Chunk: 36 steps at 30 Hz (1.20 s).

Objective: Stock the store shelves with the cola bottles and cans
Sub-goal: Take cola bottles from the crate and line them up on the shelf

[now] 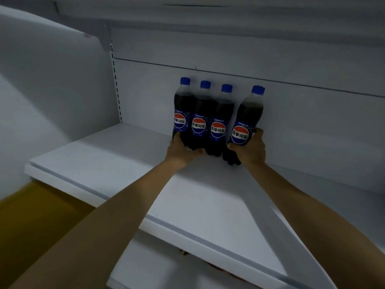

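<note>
Several cola bottles with blue caps stand in a row against the back wall of a white shelf point(125, 163). My left hand point(180, 150) wraps around the bases of the leftmost bottle point(181, 109) and its neighbour point(199, 119). A third bottle point(218, 124) stands just to their right. My right hand point(251, 149) grips the lower part of the rightmost bottle point(245, 119), which tilts to the right with its base near the shelf. No cans are in view.
The shelf board runs wide to the left and right of the bottles, with its front edge point(187, 224) near me. A white side panel point(52, 90) closes the left. Another shelf point(187, 17) hangs above. Yellow floor point(31, 226) shows at lower left.
</note>
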Each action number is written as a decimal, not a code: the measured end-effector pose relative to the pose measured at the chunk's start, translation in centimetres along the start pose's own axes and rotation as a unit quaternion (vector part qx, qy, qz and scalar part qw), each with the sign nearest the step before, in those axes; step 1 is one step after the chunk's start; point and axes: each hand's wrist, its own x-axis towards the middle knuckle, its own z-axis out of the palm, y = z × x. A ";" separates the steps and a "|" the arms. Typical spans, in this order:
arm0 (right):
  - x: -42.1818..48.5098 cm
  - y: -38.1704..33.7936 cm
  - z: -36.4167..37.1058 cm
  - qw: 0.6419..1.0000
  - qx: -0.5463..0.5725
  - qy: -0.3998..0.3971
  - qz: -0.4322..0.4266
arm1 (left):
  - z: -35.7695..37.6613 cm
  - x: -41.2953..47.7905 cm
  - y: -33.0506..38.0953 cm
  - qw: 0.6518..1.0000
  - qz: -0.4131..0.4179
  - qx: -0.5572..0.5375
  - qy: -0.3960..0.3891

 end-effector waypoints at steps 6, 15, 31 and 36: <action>0.9 1.2 0.9 1.000 0.000 -0.005 -0.007 | 0.9 1.4 -1.5 1.000 0.008 -0.027 -0.007; 1.7 2.0 1.4 0.999 0.001 -0.028 -0.018 | 0.3 4.5 -2.3 0.998 0.045 -0.039 0.032; -1.1 -0.8 0.9 0.968 0.161 0.026 0.193 | -7.3 2.1 -2.2 0.997 -0.001 0.078 -0.011; -6.5 -9.3 6.1 0.943 0.271 -0.026 0.190 | -13.5 -2.7 -3.8 0.999 0.020 -0.003 0.031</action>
